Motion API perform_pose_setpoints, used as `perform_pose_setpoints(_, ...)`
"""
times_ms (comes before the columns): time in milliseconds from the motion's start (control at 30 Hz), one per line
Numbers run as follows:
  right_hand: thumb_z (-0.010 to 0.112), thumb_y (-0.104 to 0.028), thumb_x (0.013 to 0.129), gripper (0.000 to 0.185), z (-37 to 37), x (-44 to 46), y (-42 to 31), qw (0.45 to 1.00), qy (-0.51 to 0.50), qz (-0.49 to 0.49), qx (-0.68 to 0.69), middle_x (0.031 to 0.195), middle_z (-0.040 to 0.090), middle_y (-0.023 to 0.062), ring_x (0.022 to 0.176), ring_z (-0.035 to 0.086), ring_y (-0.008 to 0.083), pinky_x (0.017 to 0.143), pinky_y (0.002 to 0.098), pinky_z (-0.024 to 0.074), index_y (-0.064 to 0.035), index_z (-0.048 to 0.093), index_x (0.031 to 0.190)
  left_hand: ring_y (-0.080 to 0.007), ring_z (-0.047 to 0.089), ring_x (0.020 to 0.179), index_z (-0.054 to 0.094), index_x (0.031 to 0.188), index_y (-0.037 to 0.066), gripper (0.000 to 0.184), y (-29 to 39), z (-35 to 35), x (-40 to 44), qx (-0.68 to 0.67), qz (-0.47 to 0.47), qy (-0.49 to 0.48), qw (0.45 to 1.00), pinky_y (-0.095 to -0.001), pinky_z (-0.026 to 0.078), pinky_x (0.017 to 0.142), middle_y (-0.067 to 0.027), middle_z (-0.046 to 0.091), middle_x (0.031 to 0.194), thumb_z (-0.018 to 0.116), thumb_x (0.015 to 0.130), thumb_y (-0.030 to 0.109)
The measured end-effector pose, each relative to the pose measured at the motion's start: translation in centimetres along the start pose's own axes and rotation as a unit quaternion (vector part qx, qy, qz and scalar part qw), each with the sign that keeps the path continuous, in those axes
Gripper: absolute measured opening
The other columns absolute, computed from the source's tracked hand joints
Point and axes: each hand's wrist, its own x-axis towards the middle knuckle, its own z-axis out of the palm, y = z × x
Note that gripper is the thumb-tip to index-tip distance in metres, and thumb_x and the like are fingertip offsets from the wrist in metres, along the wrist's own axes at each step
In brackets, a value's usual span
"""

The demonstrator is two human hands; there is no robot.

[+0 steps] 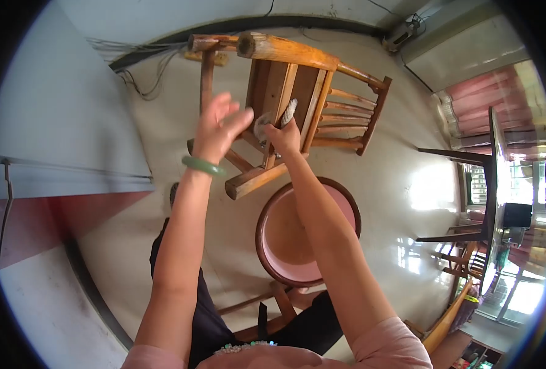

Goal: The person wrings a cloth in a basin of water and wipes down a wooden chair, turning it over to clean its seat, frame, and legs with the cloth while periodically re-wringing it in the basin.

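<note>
A wooden chair (294, 52) lies tipped over on the floor in front of me, its seat underside facing me and its slatted back pointing right. My right hand (284, 138) is closed on a whitish cloth (289, 112) against the chair's underside; part of the cloth is hidden by the fingers. My left hand (219, 128), with a green bangle (202, 165) on the wrist, is raised near the chair legs, fingers apart and slightly blurred, holding nothing. Below my right forearm stands a round pink basin (274, 249) with a brown rim and cloudy brownish water.
Loose cables (153, 86) run along the wall at the back left. A pale cabinet (64, 123) stands on the left. To the right are a dark-legged table (491, 178), pink curtains (485, 104) and another wooden chair (463, 261). I sit on a wooden seat.
</note>
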Motion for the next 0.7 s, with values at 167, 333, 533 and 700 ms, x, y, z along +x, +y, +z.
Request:
perform_pose_setpoints(167, 0.063, -0.019, 0.063, 0.032, -1.5, 4.7, -1.2, 0.998, -0.059, 0.027, 0.026, 0.076, 0.061, 0.0111, 0.071, 0.059, 0.0197, 0.065, 0.0301, 0.0458, 0.0007, 0.056, 0.088, -0.0305, 0.047, 0.107, 0.038, 0.123, 0.010, 0.079, -4.1, -2.0, -3.4, 0.513, 0.040, -0.190, 0.836, -0.0478, 0.031, 0.092, -0.0139, 0.049, 0.116, 0.074, 0.058, 0.035)
perform_pose_setpoints(333, 0.062, -0.009, 0.065, 0.021, -0.6, 6.1, -0.1, 0.980, -0.048, 0.084, 0.174, 0.071, 0.058, 0.0067, 0.062, 0.055, 0.0140, 0.055, 0.0283, 0.0444, 0.0011, 0.055, 0.082, -0.0269, 0.048, 0.101, 0.048, 0.109, 0.013, 0.060, -5.2, -0.8, -4.7, 0.614, 0.082, -0.220, 0.754, -0.0482, 0.030, 0.088, -0.0104, 0.055, 0.101, 0.071, 0.058, 0.035)
perform_pose_setpoints(533, 0.065, -0.015, 0.061, 0.027, 0.8, 2.5, -0.5, 0.995, -0.068, 0.079, 0.006, 0.070, 0.058, 0.0088, 0.062, 0.056, 0.0171, 0.055, 0.0305, 0.0438, 0.0032, 0.056, 0.079, -0.0279, 0.050, 0.092, 0.052, 0.099, 0.008, 0.052, -4.6, -0.4, -7.1, 0.582, 0.146, -0.223, 0.768, -0.0440, 0.033, 0.085, -0.0089, 0.053, 0.095, 0.070, 0.058, 0.036)
perform_pose_setpoints(700, 0.063, -0.035, 0.064, 0.050, -1.1, 2.2, -0.8, 0.976, -0.127, 0.061, -0.169, 0.081, 0.059, 0.0202, 0.078, 0.058, 0.0305, 0.067, 0.0365, 0.0448, 0.0055, 0.052, 0.093, -0.0269, 0.050, 0.090, 0.049, 0.100, 0.007, 0.053, -4.3, 1.0, -8.1, 0.524, 0.139, -0.186, 0.819, -0.0426, 0.033, 0.085, -0.0102, 0.051, 0.093, 0.072, 0.059, 0.031)
